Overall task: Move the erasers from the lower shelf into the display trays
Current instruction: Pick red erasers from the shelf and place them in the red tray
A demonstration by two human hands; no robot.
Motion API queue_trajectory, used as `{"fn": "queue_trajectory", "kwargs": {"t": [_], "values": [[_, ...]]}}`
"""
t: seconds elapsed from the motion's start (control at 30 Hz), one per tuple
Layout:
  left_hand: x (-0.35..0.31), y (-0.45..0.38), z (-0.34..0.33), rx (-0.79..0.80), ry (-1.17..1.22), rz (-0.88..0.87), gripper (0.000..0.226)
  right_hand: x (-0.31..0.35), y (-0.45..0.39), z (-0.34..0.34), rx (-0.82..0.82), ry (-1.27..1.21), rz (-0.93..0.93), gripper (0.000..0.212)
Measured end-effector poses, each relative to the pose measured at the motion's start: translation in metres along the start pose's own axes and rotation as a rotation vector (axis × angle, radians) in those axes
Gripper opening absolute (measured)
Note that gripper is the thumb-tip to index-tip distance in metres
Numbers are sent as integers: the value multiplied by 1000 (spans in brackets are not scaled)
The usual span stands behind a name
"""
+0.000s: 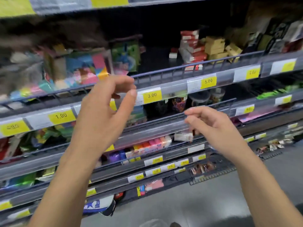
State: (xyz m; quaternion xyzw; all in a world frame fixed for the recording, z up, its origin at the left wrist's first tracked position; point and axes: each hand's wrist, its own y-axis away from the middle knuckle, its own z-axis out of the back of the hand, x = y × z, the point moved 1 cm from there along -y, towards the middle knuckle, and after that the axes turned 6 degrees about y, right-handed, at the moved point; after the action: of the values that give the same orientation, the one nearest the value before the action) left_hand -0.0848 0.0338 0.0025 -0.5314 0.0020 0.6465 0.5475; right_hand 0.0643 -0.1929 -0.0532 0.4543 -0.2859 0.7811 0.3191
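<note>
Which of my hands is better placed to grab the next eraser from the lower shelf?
Right. The right hand hangs lower, just above the small white eraser packs on the lower shelf, with nothing visibly in it. The left hand is raised higher, level with the clear display tray of colourful erasers.

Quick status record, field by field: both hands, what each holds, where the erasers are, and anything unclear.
left hand: raised before the shelf edge, fingers loosely curled, holding nothing
right hand: raised lower, fingers loosely curled, nothing visibly held
erasers: pink and orange pack lying on a lower shelf between the hands
upper shelf: coloured items at left, behind a wire rail
price tags: 1.00, 3.00, 5.00
unclear: display trays not identifiable; left side blurred
</note>
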Motion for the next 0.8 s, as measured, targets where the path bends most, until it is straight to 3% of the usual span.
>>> {"fn": "queue_trajectory", "kwargs": {"t": [0.13, 0.23, 0.33, 0.47, 0.57, 0.8], "values": [[-5, -44, -5, 28, -292, -188, 34, 41, -52, 23, -95, 97, 199, 13], [-4, -64, -19, 159, -438, -157, 42, 60, -94, 42, -185, 275, 323, 11], [0, -71, -30, 243, -523, -104, 43, 71, -137, 61, -232, 662, 347, 23], [4, -72, -37, 222, -628, -164, 40, 75, -171, 77, -36, 1049, 288, 42], [8, -73, -39, 189, -628, -187, 38, 77, -184, 78, 102, 1197, 278, 36], [13, -75, -42, 142, -626, -235, 32, 84, -197, 73, 200, 1286, 200, 30]]}}
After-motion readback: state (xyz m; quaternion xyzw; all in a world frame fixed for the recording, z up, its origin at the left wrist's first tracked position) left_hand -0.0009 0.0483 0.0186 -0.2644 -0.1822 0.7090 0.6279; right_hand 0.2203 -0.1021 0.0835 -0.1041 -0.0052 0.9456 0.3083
